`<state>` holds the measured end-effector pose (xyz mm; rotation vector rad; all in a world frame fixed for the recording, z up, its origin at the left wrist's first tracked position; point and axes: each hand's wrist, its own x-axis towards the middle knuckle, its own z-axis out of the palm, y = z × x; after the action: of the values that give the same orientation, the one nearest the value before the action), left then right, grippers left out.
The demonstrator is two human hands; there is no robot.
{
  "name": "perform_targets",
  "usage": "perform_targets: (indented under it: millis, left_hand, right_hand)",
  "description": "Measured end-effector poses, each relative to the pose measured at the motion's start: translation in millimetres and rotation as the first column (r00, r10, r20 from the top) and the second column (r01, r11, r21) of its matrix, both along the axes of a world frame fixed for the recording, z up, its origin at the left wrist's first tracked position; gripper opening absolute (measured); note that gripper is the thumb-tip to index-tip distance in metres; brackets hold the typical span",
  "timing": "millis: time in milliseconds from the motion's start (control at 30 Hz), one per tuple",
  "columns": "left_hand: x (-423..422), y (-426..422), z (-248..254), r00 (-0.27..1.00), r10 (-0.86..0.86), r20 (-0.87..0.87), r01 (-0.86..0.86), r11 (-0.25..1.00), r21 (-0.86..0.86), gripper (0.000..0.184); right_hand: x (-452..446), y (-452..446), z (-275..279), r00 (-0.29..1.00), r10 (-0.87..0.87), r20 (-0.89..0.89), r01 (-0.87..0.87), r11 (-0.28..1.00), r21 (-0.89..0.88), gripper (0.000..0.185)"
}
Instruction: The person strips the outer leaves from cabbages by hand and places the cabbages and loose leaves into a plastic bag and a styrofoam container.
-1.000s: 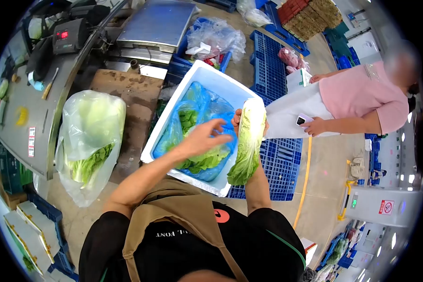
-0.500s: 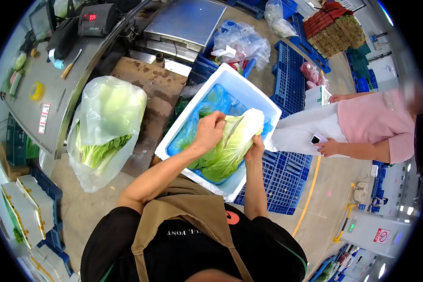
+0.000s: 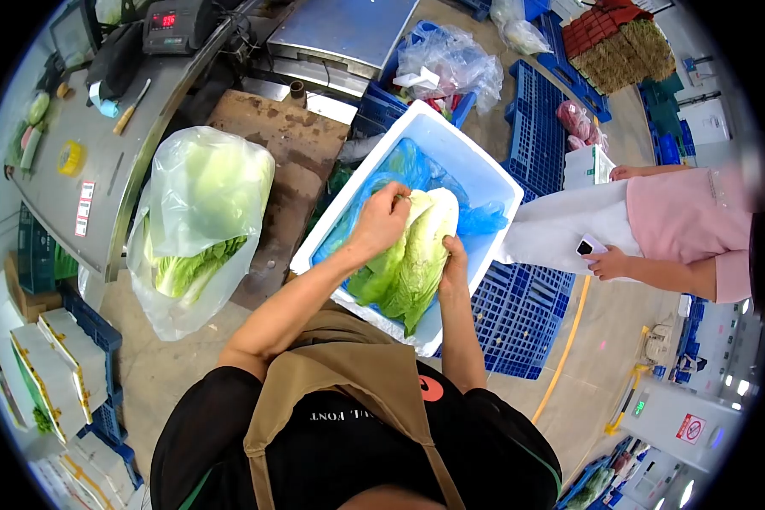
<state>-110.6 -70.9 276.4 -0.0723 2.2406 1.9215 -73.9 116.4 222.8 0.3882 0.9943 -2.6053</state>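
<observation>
A long green-and-white leafy cabbage (image 3: 421, 255) is held over a white foam box (image 3: 503, 183) lined with blue plastic bags (image 3: 482, 218). My right hand (image 3: 456, 265) grips the cabbage along its right side. On its upper left, my left hand (image 3: 382, 219) has its fingers pinched at the edge of an outer leaf. More leafy green shows beneath, partly hidden by the cabbage and my left hand. To the left, a clear bag (image 3: 204, 191) of cabbages lies on a brown board (image 3: 293, 140).
A steel table (image 3: 102, 200) at left bears a scale display (image 3: 177, 25), knife and yellow tape. Behind the box are a metal platform (image 3: 340, 30) and a blue crate (image 3: 382, 110) with plastic bags. Blue pallets (image 3: 518, 327) lie right, beside a person in pink (image 3: 671, 212) holding a phone.
The cabbage came from the box's right side to over its middle and turned more upright. My left hand, earlier open, closed on its leaf edge. The view shifted.
</observation>
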Motion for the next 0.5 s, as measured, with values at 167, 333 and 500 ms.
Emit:
perform_targets:
  millis: [167, 333, 500]
  left_hand:
    - [-8.8, -10.9, 5.7, 0.894, -0.327, -0.306, 0.241, 0.927, -0.289, 0.034]
    - [-50.4, -53.5, -3.8, 0.899, -0.380, -0.219, 0.202, 0.803, -0.561, 0.024]
    - [-47.4, -47.8, -81.3, 0.965, -0.258, -0.050, 0.151, 0.698, -0.700, 0.031]
  right_hand:
    - [-9.8, 8.9, 5.2, 0.993, 0.121, 0.002, -0.119, 0.979, 0.165, 0.068]
    - [9.9, 21.2, 39.5, 0.960, 0.263, 0.097, -0.253, 0.962, -0.102, 0.076]
    - [10.7, 30.7, 30.7, 0.916, 0.335, -0.222, -0.402, 0.751, -0.524, 0.085]
